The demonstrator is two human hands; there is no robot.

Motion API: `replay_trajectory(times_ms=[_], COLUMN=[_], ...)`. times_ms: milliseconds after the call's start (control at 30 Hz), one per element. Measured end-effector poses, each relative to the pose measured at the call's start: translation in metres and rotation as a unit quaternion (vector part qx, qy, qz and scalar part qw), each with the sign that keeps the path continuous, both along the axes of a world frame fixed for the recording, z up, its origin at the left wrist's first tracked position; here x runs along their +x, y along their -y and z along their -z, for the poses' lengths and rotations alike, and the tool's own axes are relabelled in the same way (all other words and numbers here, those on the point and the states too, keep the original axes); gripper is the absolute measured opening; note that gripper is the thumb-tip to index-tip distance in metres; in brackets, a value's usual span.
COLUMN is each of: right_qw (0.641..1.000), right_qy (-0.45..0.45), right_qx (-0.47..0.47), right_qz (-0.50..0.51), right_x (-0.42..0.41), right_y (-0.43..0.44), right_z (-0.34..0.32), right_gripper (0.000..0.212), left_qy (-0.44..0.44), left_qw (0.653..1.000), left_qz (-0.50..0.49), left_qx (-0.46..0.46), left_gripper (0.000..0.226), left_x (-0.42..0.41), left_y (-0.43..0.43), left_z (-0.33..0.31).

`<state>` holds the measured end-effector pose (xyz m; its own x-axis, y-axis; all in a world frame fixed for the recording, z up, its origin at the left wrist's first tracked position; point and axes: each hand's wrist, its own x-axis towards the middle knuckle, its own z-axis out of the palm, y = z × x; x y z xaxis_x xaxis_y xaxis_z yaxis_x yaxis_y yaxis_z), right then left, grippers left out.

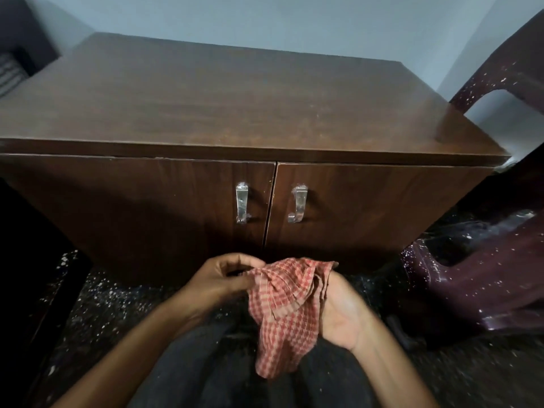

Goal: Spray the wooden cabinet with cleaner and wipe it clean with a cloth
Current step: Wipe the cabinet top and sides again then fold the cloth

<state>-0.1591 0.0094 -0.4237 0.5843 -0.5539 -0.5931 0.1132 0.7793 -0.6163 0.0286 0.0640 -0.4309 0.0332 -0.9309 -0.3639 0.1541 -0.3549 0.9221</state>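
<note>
Left hand (219, 279) pinches cloth (282, 313) over right hand (343, 315).

- Wall (294, 19): pale blue-grey, beyond the right hand (344, 313).
- Floor (117, 304): dark, white-speckled, below the left hand (217, 278).
- Chair (471, 284): maroon plastic, white-speckled, right of the right hand.

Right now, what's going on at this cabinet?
A person is in front of the wooden cabinet, both doors closed. The left hand pinches a red checked cloth that drapes over the upturned right hand. The cloth is not touching the cabinet yet, and no spray bottle is in view.
</note>
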Motion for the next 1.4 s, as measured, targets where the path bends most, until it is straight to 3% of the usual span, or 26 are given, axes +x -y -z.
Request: replay_trajectory(times_ms=[167, 333, 500, 600, 667, 800, 1000, 1133, 1267, 1400], right_qw=[0.998, 0.997, 0.999, 0.995, 0.993, 0.99, 0.986, 0.979, 0.979, 0.976], right_qy=[-0.033, -0.031, 0.009, -0.039, -0.093, -0.087, -0.116, -0.19, -0.189, -0.164], right_qx=[0.018, 0.033, -0.029, -0.083, -0.069, 0.002, 0.028, -0.005, -0.039, -0.134], right_qz=[0.048, 0.065, -0.01, -0.035, 0.024, 0.108, 0.118, 0.08, 0.062, 0.041], right_x=[-0.003, -0.017, -0.016, -0.005, 0.004, 0.013, 0.009, 0.006, 0.002, -0.003], right_y=[-0.001, 0.0, -0.001, 0.005, 0.01, 0.022, 0.049, 0.058, 0.068, 0.076], right_z=[-0.061, -0.141, -0.241, -0.283, -0.309, -0.361, -0.457, -0.504, -0.553, -0.603], right_gripper=[0.044, 0.053, 0.02, 0.027, 0.022, 0.007, 0.015, 0.025, 0.022, 0.025], left_qy=[-0.061, -0.031, 0.051, 0.086, 0.071, 0.091, 0.152, 0.153, 0.286, 0.426], left_qw=[0.993, 0.982, 0.962, 0.952, 0.953, 0.963, 0.975, 0.985, 0.957, 0.894], left_qz=[-0.1, -0.187, -0.267, -0.291, -0.287, -0.245, -0.153, -0.069, -0.025, -0.017], left_qx=[-0.009, -0.013, 0.006, 0.037, 0.065, 0.065, 0.046, 0.035, -0.04, -0.141], left_gripper=[0.012, 0.01, 0.012, 0.027, 0.038, 0.045, 0.028, 0.032, 0.036, 0.039], left_x=[-0.017, -0.025, -0.021, -0.016, -0.013, -0.009, -0.004, -0.007, -0.008, -0.003], left_y=[-0.009, -0.012, 0.0, 0.014, 0.023, 0.031, 0.033, 0.031, 0.038, 0.052], left_z=[-0.056, -0.139, -0.235, -0.291, -0.331, -0.401, -0.485, -0.529, -0.57, -0.618])
